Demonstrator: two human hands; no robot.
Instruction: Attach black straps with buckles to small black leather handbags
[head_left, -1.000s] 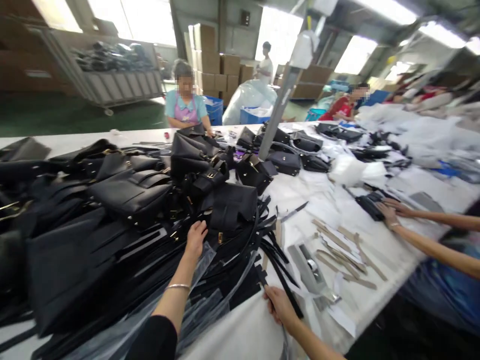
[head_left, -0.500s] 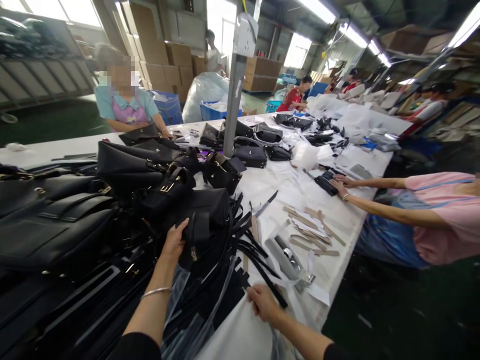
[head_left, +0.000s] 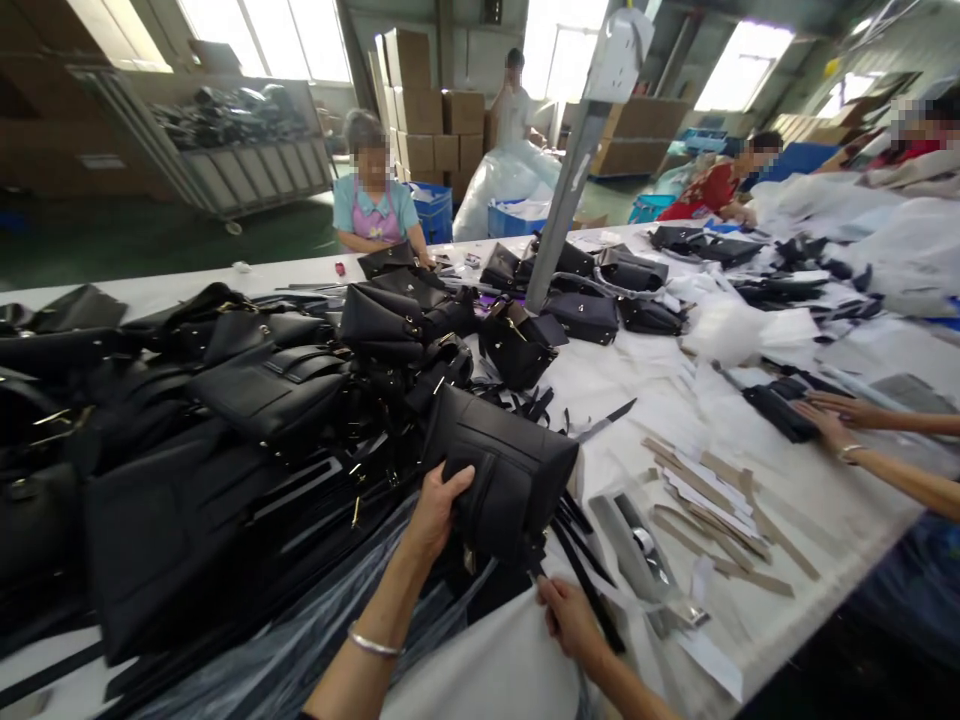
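My left hand (head_left: 439, 510) is closed on the edge of a black leather handbag (head_left: 510, 470), which is lifted and tilted just right of the big heap of black bags (head_left: 247, 400). A silver bracelet sits on that wrist. My right hand (head_left: 570, 618) rests near the table's front edge, fingers curled on a black strap (head_left: 589, 590) that runs from under the bag. More loose black straps and clear plastic sleeves (head_left: 330, 620) lie under my left forearm.
A long white table (head_left: 750, 470) holds tan strips (head_left: 720, 500), a metal tool (head_left: 637, 545), a knife (head_left: 604, 422), more black bags round a grey post (head_left: 570, 190). A co-worker's hands (head_left: 836, 415) press a black piece at right. A person (head_left: 373, 205) works opposite; cartons behind.
My left hand has closed on the handbag and pulled it out of the heap toward me and to the right. My right hand has stayed by the strap.
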